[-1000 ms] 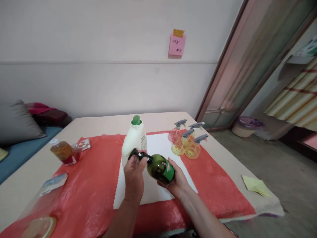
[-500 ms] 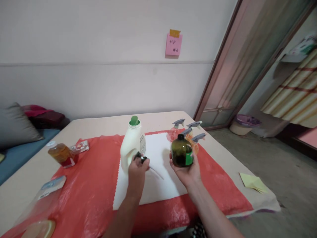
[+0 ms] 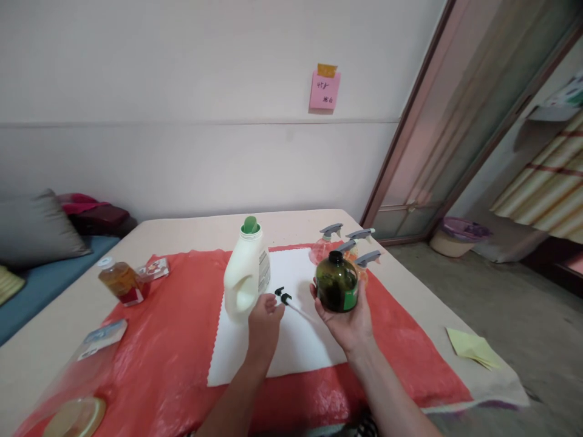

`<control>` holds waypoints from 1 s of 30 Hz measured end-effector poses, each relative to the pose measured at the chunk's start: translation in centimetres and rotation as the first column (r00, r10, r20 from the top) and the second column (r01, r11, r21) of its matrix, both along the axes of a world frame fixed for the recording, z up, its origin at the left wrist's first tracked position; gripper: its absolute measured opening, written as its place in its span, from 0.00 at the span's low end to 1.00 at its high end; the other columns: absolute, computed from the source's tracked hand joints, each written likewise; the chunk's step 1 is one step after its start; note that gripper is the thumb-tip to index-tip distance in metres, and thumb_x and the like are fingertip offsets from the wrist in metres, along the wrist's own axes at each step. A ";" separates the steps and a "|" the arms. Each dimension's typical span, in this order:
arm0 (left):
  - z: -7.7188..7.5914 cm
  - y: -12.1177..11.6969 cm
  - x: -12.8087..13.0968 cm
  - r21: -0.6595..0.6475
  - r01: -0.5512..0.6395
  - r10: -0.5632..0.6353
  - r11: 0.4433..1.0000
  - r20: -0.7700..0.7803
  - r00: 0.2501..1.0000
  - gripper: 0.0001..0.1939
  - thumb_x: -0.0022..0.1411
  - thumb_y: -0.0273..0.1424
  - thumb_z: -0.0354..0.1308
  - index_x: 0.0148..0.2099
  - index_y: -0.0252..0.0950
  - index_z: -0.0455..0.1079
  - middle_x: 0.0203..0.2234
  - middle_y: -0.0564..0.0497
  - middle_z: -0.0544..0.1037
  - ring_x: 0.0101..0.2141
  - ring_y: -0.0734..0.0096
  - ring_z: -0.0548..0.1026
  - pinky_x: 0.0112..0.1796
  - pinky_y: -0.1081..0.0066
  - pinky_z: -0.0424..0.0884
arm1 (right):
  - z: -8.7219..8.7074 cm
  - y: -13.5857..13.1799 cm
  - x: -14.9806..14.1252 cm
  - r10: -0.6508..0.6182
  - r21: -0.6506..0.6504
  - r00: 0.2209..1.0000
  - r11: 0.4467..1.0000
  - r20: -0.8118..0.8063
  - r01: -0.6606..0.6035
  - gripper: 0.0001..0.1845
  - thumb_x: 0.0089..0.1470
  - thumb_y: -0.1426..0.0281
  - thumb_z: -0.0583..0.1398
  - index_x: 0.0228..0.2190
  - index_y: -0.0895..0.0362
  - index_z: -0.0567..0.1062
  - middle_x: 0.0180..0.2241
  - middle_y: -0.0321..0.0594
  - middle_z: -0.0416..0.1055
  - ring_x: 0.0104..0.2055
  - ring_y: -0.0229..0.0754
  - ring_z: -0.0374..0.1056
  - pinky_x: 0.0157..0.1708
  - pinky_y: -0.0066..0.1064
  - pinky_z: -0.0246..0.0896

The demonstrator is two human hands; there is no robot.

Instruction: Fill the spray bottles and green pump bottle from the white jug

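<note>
My right hand (image 3: pixel 348 321) is closed round a dark green round bottle (image 3: pixel 337 284) with a green label, held upright just above the white mat (image 3: pixel 291 346); its neck carries no pump. The black pump head (image 3: pixel 282 297), with its clear dip tube, lies on the mat. My left hand (image 3: pixel 264 315) rests right behind the pump, fingers loosely apart, the fingertips at the pump and nothing gripped. A white jug (image 3: pixel 246 279) with a green cap stands just left of that hand.
Several small spray bottles (image 3: pixel 353 249) with grey triggers stand behind the green bottle. A red plastic sheet (image 3: pixel 155 340) covers the table. An amber bottle (image 3: pixel 121 282), a small packet (image 3: pixel 155 267) and a clear bag (image 3: pixel 73 382) lie at left, yellow notes (image 3: pixel 471 347) at right.
The pump came off the green bottle. My right hand turned the bottle upright and carried it right; my left hand lowered the pump onto the mat and let it go.
</note>
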State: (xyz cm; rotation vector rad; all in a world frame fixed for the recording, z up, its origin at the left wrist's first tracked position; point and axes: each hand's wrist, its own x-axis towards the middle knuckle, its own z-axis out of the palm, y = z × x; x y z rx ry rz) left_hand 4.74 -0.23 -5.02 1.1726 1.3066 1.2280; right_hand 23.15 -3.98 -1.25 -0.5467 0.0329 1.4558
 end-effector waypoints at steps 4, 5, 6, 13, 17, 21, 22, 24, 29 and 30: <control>2.9 1.0 -1.9 0.386 -0.258 0.333 0.886 -0.140 0.933 0.16 0.58 0.36 0.60 0.48 0.39 0.70 0.48 0.42 0.74 0.53 0.54 0.70 0.59 0.54 0.62 | 0.3 -0.3 -0.2 0.034 0.052 0.999 0.998 0.027 -0.036 0.29 0.51 0.49 0.67 0.48 0.53 0.78 0.48 0.48 0.79 0.50 0.58 0.75 0.29 0.36 0.73; 3.3 1.5 -2.4 0.457 -0.325 0.431 0.828 -0.147 0.890 0.20 0.58 0.37 0.61 0.52 0.38 0.68 0.51 0.40 0.72 0.57 0.52 0.67 0.60 0.53 0.60 | 0.3 -0.4 -0.3 0.035 0.064 0.999 0.997 0.034 -0.038 0.28 0.50 0.51 0.68 0.48 0.52 0.78 0.48 0.47 0.79 0.51 0.58 0.74 0.30 0.36 0.73; 3.6 2.0 -2.8 0.472 -0.372 0.491 0.799 -0.155 0.857 0.24 0.58 0.38 0.61 0.55 0.37 0.66 0.54 0.38 0.69 0.60 0.50 0.65 0.61 0.52 0.60 | 0.3 -0.4 -0.5 0.038 0.075 0.998 0.996 0.042 -0.041 0.27 0.49 0.53 0.69 0.48 0.52 0.78 0.49 0.47 0.79 0.51 0.59 0.74 0.31 0.37 0.73; 3.9 4.0 -4.1 0.070 -0.298 0.305 0.952 -0.295 0.905 0.30 0.53 0.38 0.65 0.57 0.40 0.63 0.53 0.39 0.73 0.56 0.47 0.71 0.55 0.54 0.65 | -0.5 0.1 -1.0 0.028 0.087 0.995 0.996 0.098 -0.036 0.26 0.42 0.66 0.71 0.46 0.51 0.78 0.50 0.44 0.79 0.54 0.56 0.72 0.44 0.45 0.72; 4.4 2.8 -3.3 0.023 -0.283 0.280 0.959 -0.248 0.928 0.20 0.51 0.37 0.66 0.45 0.42 0.66 0.39 0.46 0.77 0.41 0.53 0.76 0.42 0.60 0.69 | 0.3 0.4 -0.7 -0.044 0.064 0.977 0.997 0.209 0.031 0.22 0.42 0.68 0.69 0.43 0.48 0.79 0.44 0.40 0.81 0.48 0.54 0.75 0.39 0.45 0.74; 4.4 1.2 -1.7 0.007 -0.264 0.263 0.964 -0.134 0.956 0.16 0.55 0.38 0.63 0.44 0.42 0.63 0.36 0.50 0.75 0.37 0.58 0.75 0.38 0.63 0.68 | 2.4 0.5 -0.6 -0.115 0.076 0.945 0.992 0.305 0.096 0.19 0.44 0.70 0.68 0.41 0.47 0.78 0.40 0.37 0.81 0.41 0.51 0.76 0.33 0.45 0.75; 4.1 0.9 -1.2 -0.002 -0.255 0.253 0.967 -0.107 0.961 0.17 0.56 0.38 0.63 0.44 0.42 0.62 0.37 0.50 0.75 0.38 0.58 0.75 0.39 0.62 0.69 | 3.0 0.6 -0.6 -0.125 0.083 0.937 0.991 0.327 0.103 0.20 0.44 0.70 0.68 0.42 0.47 0.78 0.40 0.37 0.81 0.40 0.51 0.76 0.32 0.45 0.75; 3.4 0.3 -0.1 -0.017 -0.234 0.233 0.972 -0.062 0.971 0.17 0.57 0.37 0.63 0.45 0.42 0.61 0.38 0.50 0.74 0.39 0.58 0.75 0.40 0.62 0.69 | 4.2 0.9 -0.7 -0.130 0.091 0.917 0.991 0.376 0.103 0.20 0.45 0.70 0.68 0.43 0.47 0.78 0.39 0.37 0.81 0.39 0.51 0.76 0.30 0.44 0.75; 1.0 -1.0 2.6 -0.020 -0.131 0.132 0.991 0.085 0.988 0.16 0.54 0.31 0.65 0.41 0.42 0.60 0.36 0.51 0.75 0.39 0.61 0.76 0.43 0.63 0.70 | 6.7 2.4 -1.1 -0.093 0.037 0.857 0.996 0.507 0.086 0.17 0.47 0.70 0.67 0.42 0.50 0.77 0.37 0.37 0.81 0.35 0.48 0.75 0.26 0.39 0.74; 0.7 -1.3 2.9 -0.005 -0.117 0.117 0.993 0.098 0.988 0.15 0.54 0.30 0.64 0.39 0.42 0.60 0.35 0.51 0.74 0.39 0.62 0.76 0.44 0.63 0.70 | 7.1 2.7 -1.1 -0.085 0.024 0.846 0.996 0.527 0.085 0.16 0.47 0.70 0.67 0.41 0.51 0.77 0.37 0.37 0.80 0.35 0.48 0.75 0.25 0.38 0.74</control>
